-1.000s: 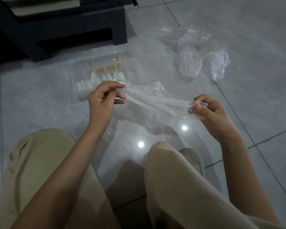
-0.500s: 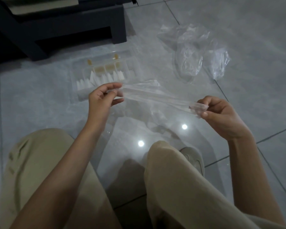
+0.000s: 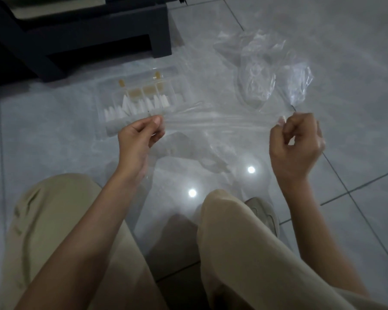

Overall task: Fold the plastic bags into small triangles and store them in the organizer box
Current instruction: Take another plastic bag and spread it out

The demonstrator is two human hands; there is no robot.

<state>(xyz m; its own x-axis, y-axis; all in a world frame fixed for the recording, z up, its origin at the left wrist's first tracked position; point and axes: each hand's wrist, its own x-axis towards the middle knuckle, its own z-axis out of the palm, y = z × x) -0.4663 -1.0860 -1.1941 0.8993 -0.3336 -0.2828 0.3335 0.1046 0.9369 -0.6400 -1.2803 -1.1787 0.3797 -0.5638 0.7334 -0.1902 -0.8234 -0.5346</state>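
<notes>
Bag: a clear, thin plastic bag (image 3: 220,122) is drawn out into a long flat strip, held in the air above the pale grey tiled floor (image 3: 345,45).
Left hand: the left hand (image 3: 137,137) pinches the strip's left end between thumb and fingertip, the other fingers curled.
Right hand: the right hand (image 3: 297,144) pinches the right end at its fingertips, fingers bent inward.
Box: a clear compartmented organizer box (image 3: 180,86) lies just beyond the left hand, with small white folded triangles (image 3: 132,106) standing in it.
Spare bags: a crumpled heap of clear bags (image 3: 262,74) lies beyond the right hand.
</notes>
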